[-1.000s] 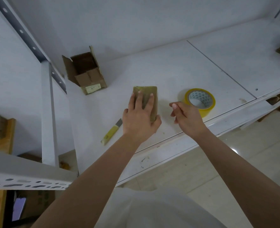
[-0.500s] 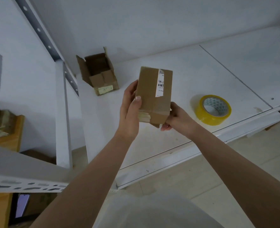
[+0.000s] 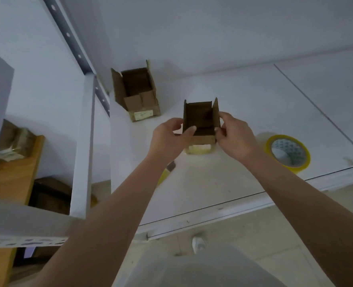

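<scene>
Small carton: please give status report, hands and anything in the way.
Hands: left hand and right hand grip small carton by its sides. Upright, top flaps open. Nearby, apart: tape roll right, second open carton behind left. Nothing blocking.

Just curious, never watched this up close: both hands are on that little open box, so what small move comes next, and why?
Probably fold the two upright flaps outward to widen the opening. The left hand and right hand both pinch the small box at its rim, its top is open, and it looks empty.
</scene>
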`<state>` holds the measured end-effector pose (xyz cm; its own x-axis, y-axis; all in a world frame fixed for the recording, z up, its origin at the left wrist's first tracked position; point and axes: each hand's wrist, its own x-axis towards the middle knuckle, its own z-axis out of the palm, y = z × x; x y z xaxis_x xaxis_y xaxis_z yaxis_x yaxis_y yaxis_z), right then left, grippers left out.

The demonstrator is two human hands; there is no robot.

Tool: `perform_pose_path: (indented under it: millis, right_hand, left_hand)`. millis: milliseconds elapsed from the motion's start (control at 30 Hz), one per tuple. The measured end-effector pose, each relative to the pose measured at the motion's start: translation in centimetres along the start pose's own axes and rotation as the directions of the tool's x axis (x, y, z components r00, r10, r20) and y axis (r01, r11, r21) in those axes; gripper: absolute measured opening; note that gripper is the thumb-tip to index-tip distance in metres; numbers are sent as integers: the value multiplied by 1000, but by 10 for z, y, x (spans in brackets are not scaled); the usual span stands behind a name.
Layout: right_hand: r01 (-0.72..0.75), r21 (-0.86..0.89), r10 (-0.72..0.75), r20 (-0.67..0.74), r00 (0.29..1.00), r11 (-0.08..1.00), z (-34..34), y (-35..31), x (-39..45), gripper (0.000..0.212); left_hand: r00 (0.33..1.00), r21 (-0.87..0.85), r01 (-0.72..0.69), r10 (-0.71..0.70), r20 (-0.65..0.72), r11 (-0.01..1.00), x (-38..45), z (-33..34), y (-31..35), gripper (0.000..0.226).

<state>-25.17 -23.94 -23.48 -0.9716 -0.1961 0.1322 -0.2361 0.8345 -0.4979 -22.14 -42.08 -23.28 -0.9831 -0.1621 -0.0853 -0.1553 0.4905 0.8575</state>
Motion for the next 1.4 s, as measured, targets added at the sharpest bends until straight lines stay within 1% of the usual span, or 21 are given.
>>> perform_pose_path:
  millis: [33, 100, 200, 267, 333, 367, 400, 433, 467, 500, 533, 567, 600, 633, 667, 767, 900, 1033, 1167, 1267, 1400]
  right_hand:
    - [-22, 7, 22, 14, 1000, 1000, 1, 3, 4, 44]
    - [-79, 23, 78, 50, 996, 997, 3, 11, 11, 51]
    - [-149, 68, 138, 150, 979, 986, 4, 21, 24, 55]
    - [-155, 75, 139, 187, 973, 985, 4, 22, 34, 51]
    - [-136, 56, 124, 185, 975, 989, 4, 21, 46, 45]
    - [-124, 47, 114, 172, 978, 991, 4, 19, 53, 42]
    - [-117, 45, 108, 156, 982, 992, 3, 18, 60, 39]
    - [-114, 46, 106, 147, 983, 992, 3, 15, 65, 37]
    - [-114, 52, 106, 146, 984, 992, 2, 13, 71, 35]
    - [-120, 57, 111, 151, 982, 991, 2, 11, 77, 34]
    - [-133, 63, 122, 163, 979, 989, 2, 8, 82, 34]
    - [-152, 75, 137, 176, 975, 985, 4, 6, 88, 35]
    - [-178, 101, 157, 187, 970, 979, 7, 4, 94, 36]
    - [-209, 143, 179, 196, 964, 967, 10, 0, 100, 38]
    - [-232, 192, 193, 202, 960, 954, 13, -4, 105, 40]
    - [-248, 285, 194, 205, 959, 926, 21, -16, 120, 49]
    - [-208, 312, 127, 262, 957, 927, 26, -29, 130, 51]
    - [-181, 331, 86, 282, 956, 926, 27, -36, 132, 44]
    - [-146, 340, 44, 291, 956, 929, 24, -35, 130, 39]
    - [-53, 271, -31, 298, 954, 961, 20, -32, 125, 39]
    - [60, 115, -96, 337, 937, 992, 17, -30, 118, 39]
  left_hand:
    - [999, 78, -25, 27, -22, 997, 4, 4, 2, 34]
    - [997, 147, -60, 65, -31, 987, 11, 8, 2, 27]
    - [989, 244, -137, 145, -17, 960, 19, 4, 4, 27]
    - [969, 365, -173, 225, -104, 915, 25, -6, 4, 30]
    - [918, 499, -133, 297, -265, 856, 38, -21, 4, 35]
    - [885, 569, -108, 340, -319, 815, 47, -29, 4, 39]
    - [872, 646, -67, 360, -333, 760, 57, -39, 5, 44]
    - [887, 712, -10, 335, -317, 702, 67, -49, 5, 50]
    - [917, 757, 49, 271, -292, 652, 75, -59, 5, 52]
    - [941, 781, 97, 198, -274, 617, 81, -66, 5, 50]
    - [957, 785, 125, 136, -257, 606, 85, -71, 3, 42]
    - [966, 765, 132, 92, -243, 630, 87, -73, 1, 34]
    - [968, 714, 131, 67, -242, 687, 87, -74, 0, 28]
    - [967, 652, 123, 57, -248, 748, 86, -74, -2, 26]
    - [966, 607, 110, 60, -253, 787, 85, -73, -4, 25]
    - [962, 553, 90, 72, -265, 828, 79, -68, -5, 25]
    - [957, 533, 99, 66, -282, 840, 73, -70, -8, 27]
    - [951, 534, 94, 83, -298, 840, 73, -73, -9, 28]
    - [940, 533, 125, 71, -333, 837, 77, -71, -6, 33]
    - [940, 579, 131, 84, -330, 805, 76, -65, -5, 34]
    - [943, 593, 118, 98, -318, 796, 74, -64, -6, 34]
